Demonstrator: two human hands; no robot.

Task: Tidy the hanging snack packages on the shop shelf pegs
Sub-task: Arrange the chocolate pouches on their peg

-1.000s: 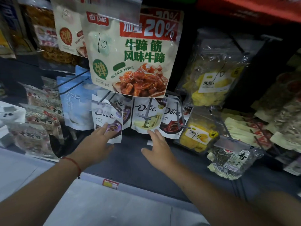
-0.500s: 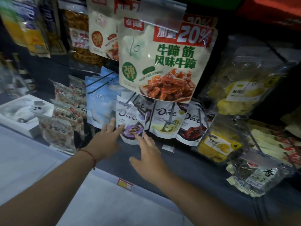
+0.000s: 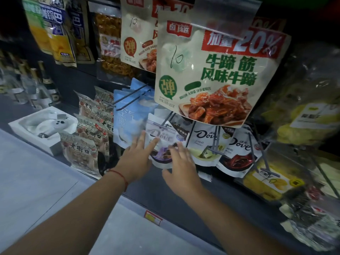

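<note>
We lay spread fingers of the left hand (image 3: pixel 135 161) and right hand (image 3: pixel 181 166) against the purple Dove pouch (image 3: pixel 161 144); it looks light, limp and slick, best held by its side edges.

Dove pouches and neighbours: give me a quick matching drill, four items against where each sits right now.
Items:
1 purple Dove pouch
2 green Dove pouch
3 red Dove pouch
4 blue pouch

Places:
A rightmost Dove
B left of the Doves
C under both hands' fingers
D middle Dove

Pairs: 1-C, 2-D, 3-A, 4-B
</note>
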